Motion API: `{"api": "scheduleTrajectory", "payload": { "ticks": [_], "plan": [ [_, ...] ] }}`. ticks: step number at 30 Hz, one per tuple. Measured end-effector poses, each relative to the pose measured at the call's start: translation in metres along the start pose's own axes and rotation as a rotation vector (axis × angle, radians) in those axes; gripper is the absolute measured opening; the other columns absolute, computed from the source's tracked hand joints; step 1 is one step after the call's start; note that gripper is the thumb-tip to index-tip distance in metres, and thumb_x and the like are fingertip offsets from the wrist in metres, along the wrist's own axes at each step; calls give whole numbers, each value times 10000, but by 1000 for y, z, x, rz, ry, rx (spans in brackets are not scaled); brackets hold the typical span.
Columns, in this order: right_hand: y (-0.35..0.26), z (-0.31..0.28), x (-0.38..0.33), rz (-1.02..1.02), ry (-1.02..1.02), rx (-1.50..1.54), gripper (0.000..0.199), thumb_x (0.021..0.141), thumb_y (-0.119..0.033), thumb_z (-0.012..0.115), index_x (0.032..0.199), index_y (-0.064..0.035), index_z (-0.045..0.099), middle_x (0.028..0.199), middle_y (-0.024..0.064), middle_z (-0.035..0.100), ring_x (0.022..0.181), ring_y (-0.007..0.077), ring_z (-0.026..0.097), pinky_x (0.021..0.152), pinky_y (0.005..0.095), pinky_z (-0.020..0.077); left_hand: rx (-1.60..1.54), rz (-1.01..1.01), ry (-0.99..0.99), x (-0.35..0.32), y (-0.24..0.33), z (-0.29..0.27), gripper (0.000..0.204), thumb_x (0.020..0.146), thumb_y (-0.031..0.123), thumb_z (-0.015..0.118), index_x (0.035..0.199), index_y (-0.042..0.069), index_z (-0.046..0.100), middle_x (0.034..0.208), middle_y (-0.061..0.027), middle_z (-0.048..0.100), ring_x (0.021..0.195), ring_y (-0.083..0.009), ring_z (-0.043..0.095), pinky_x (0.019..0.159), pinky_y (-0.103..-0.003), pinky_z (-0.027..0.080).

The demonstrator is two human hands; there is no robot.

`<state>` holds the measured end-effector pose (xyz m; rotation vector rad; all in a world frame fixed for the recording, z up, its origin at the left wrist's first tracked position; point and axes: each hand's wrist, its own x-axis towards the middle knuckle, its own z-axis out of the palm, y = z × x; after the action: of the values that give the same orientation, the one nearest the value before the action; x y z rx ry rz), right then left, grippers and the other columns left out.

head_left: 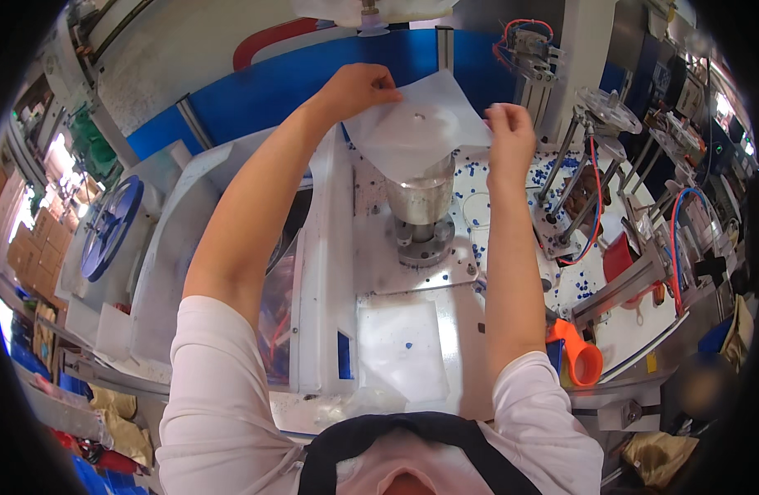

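A thin, translucent white sheet point(379, 132) spreads over the top of a shiny metal cylinder point(420, 200). A round outline with a small mark at its centre shows on the sheet. My left hand point(364, 89) pinches the sheet near its far left edge. Fingers of my right hand point(510, 136) are closed at its right corner. Below the cylinder, a round bolted metal base point(425, 246) stands on a pale plate. The sheet hides the cylinder's top.
Another white sheet point(404, 346) lies nearer me on the worktop. Small blue bits point(472, 171) are scattered to the right. A white bin point(330, 305) stands left, an orange ring-shaped part point(579, 356) at right. Metal fixtures with tubes point(598, 181) rise at far right; a nozzle point(371, 21) hangs above.
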<state>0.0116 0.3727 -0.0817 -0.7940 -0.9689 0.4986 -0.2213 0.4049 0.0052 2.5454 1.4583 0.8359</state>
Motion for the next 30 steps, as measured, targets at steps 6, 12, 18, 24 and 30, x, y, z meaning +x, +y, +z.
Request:
{"api": "scheduleTrajectory", "payload": {
  "ticks": [6, 12, 18, 24, 30],
  "plan": [
    [-27, -47, -61, 29, 116, 86, 187, 913, -53, 517, 1090, -36, 458, 744, 48, 583, 656, 100, 535, 608, 223, 433, 198, 83, 247, -14, 2, 1, 293, 852, 330, 657, 1042, 107, 667, 940, -106, 653, 917, -263, 609, 807, -364, 489],
    [-33, -110, -204, 348, -292, -204, 338, 898, -58, 497, 1209, -25, 367, 660, 38, 523, 613, 122, 485, 580, 265, 385, 224, 457, 171, -38, 23, -9, 248, 897, 268, 612, 1111, 152, 661, 1142, -72, 616, 1032, -269, 577, 899, -374, 472],
    [-36, -181, -258, 267, -685, -1061, 372, 867, -63, 451, 1230, -35, 378, 702, 241, 615, 664, 428, 607, 624, 522, 447, -10, 226, -139, -68, 39, 10, 374, 960, 433, 453, 1277, 280, 581, 1401, -31, 474, 1253, -254, 472, 1057, -368, 377],
    [-40, -184, -253, 292, -839, -1378, 421, 804, -43, 465, 1221, -33, 406, 720, 234, 635, 687, 425, 631, 667, 530, 472, -40, 179, -55, -69, 37, 16, 392, 948, 478, 439, 1272, 308, 581, 1403, -34, 469, 1310, -244, 416, 1072, -375, 360],
    [-33, -200, -240, 485, -787, -1373, 664, 819, -258, 658, 1391, -113, 354, 897, 182, 674, 869, 357, 648, 729, 449, 498, 8, 299, -54, -64, 26, 13, 444, 937, 495, 451, 1285, 245, 566, 1440, -104, 404, 1344, -294, 350, 1109, -398, 288]
  ]
}}
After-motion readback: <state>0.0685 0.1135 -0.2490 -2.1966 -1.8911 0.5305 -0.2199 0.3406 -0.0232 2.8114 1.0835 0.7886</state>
